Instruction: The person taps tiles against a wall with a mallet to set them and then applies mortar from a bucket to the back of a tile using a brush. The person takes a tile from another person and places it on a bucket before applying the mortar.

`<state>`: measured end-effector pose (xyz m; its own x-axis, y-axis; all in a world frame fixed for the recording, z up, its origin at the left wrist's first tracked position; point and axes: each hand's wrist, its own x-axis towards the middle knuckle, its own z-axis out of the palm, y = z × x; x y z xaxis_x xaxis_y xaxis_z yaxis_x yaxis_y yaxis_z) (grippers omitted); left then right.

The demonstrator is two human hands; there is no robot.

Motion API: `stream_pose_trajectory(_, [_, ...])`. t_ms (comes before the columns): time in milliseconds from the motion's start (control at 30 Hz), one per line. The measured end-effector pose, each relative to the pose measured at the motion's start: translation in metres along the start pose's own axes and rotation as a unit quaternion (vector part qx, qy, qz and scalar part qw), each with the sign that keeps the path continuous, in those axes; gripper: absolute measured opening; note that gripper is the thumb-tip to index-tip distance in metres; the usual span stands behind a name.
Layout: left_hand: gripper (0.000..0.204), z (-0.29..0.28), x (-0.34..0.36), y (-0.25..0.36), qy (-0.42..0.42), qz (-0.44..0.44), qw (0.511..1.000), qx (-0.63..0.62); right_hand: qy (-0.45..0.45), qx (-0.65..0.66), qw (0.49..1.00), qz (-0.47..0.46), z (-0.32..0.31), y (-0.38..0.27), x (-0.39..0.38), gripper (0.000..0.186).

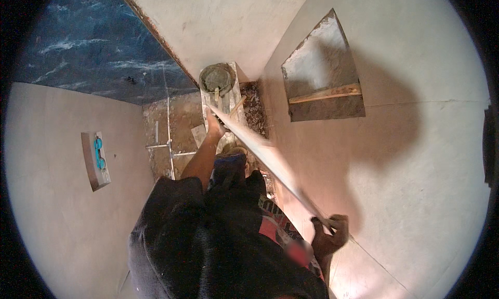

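Observation:
A long, pale, narrow straightedge board (267, 156) runs slantwise across the middle of the view, partly blurred. My left hand (214, 126) grips its far end, the fingers partly hidden by the board. At its near end, my right hand (332, 234) has thumb and fingers closed on the edge. The wall recess (325, 70) lies beyond the board on the right, with dark, rough plaster inside. A wooden strip (325, 94) crosses the lower part of that recess.
A round bucket of grey mortar (217, 78) stands on a pale plank platform (235, 73) ahead. Rubble (254, 104) lies beside the platform. White pipes (169, 127) cross the floor at left. A small niche (96, 161) with a blue item is in the left wall.

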<state>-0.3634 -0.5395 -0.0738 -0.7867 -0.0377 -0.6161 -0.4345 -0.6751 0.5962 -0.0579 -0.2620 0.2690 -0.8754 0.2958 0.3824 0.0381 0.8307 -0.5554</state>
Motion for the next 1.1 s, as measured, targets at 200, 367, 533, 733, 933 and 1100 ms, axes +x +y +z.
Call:
stream_pose_trajectory(200, [0.072, -0.086, -0.028, -0.014, -0.038, -0.057, 0.998, 0.019, -0.088, 0.053, 0.989, -0.109, 0.075, 0.006, -0.007, 0.031])
stream_pose_trajectory(367, [0.065, -0.159, -0.057, -0.037, -0.108, -0.16, 0.976, 0.096, -0.155, 0.046, 0.971, -0.174, 0.124, 0.036, -0.008, 0.031])
stream_pose_trajectory(533, [0.058, -0.226, -0.051, -0.075, -0.175, -0.176, 0.963, 0.102, -0.204, 0.039, 0.964, -0.168, 0.159, 0.064, -0.012, 0.03])
stream_pose_trajectory(733, [0.039, -0.178, -0.056, -0.035, -0.075, -0.279, 0.953, -0.095, -0.271, 0.036, 0.947, -0.169, 0.209, 0.115, -0.034, 0.028])
stream_pose_trajectory(933, [0.036, -0.199, -0.006, -0.016, -0.044, -0.227, 0.973, -0.026, -0.25, 0.118, 0.919, -0.282, 0.28, 0.143, -0.03, 0.029])
stream_pose_trajectory(1100, [0.027, -0.176, 0.034, 0.001, 0.054, -0.248, 0.966, 0.049, -0.234, 0.132, 0.913, -0.306, 0.362, 0.16, -0.003, 0.032])
